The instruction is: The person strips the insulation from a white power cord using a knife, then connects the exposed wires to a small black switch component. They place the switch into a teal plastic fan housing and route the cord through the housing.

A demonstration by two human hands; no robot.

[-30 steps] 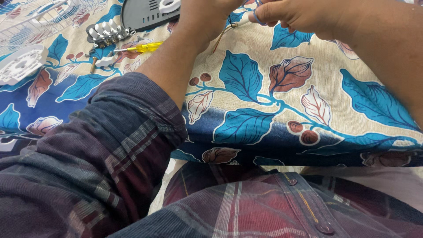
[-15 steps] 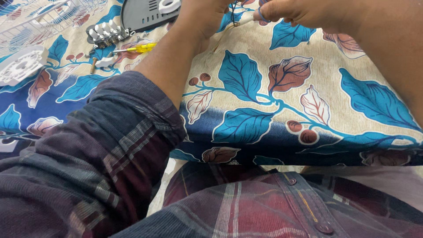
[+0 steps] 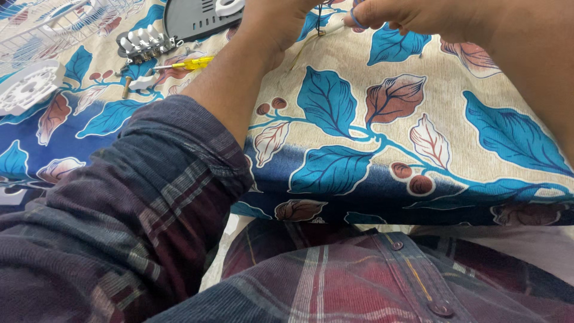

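A cloth [image 3: 371, 137] printed with blue and brown leaves on beige covers the surface, darkening to navy at its near edge, where it folds down. Light is even.

1. There is only one view, from a camera on the person's head.
2. It looks steeply down and forward, over the plaid shirt [image 3: 335, 281] and the left sleeve [image 3: 119, 209] to the leaf-patterned cloth [image 3: 382, 137].
3. It is very near: the sleeve fills the lower left.
4. The left hand [image 3: 278, 21] and right hand [image 3: 412, 15] are cut by the top edge.
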